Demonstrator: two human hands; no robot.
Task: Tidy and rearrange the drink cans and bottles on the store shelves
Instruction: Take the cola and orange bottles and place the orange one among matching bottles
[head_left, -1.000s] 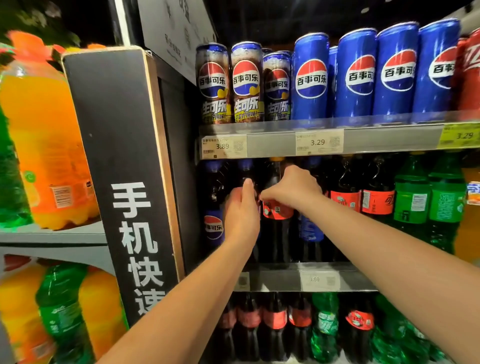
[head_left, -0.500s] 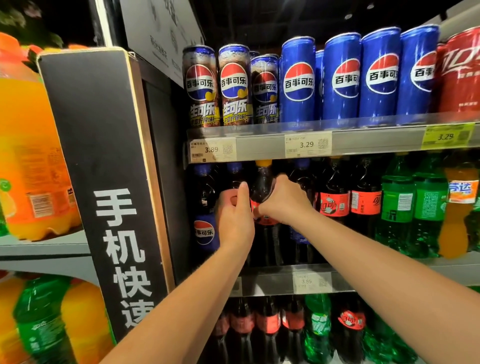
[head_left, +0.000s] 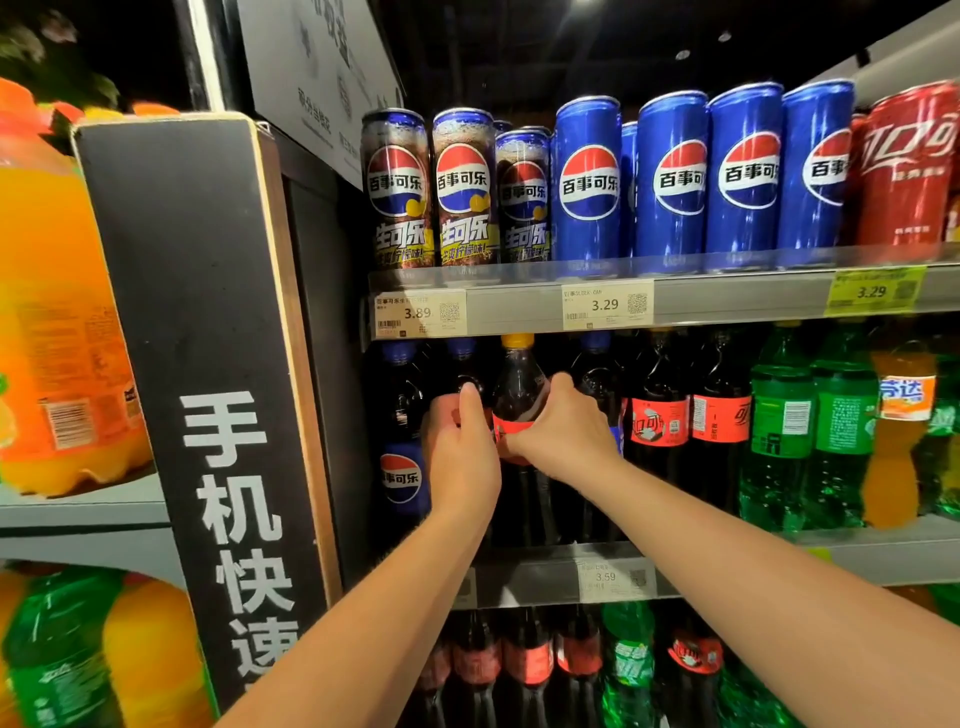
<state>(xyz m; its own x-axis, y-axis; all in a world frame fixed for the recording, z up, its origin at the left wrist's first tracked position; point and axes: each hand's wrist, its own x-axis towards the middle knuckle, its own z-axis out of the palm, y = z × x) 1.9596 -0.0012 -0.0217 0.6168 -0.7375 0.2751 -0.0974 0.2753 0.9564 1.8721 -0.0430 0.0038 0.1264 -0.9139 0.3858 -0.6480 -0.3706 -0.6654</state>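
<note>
Right hand (head_left: 561, 436) clasps the cola bottle (head_left: 519, 384) mid-body; left hand (head_left: 460, 449) just beside it, grasp unclear. Likely heavy, slick: hold the waist.

Both bare arms are stretched forward and upward from the lower edge of the view, with the forearms converging. The left hand (head_left: 462, 452) is held upright, back toward the camera, with its thumb raised. Its fingers are turned away, so whether anything is gripped cannot be told. The right hand (head_left: 563, 431) is set just beside it, knuckles toward the camera, and its fingers and thumb are curled round a bottle (head_left: 519, 387). The two hands are almost touching.
</note>
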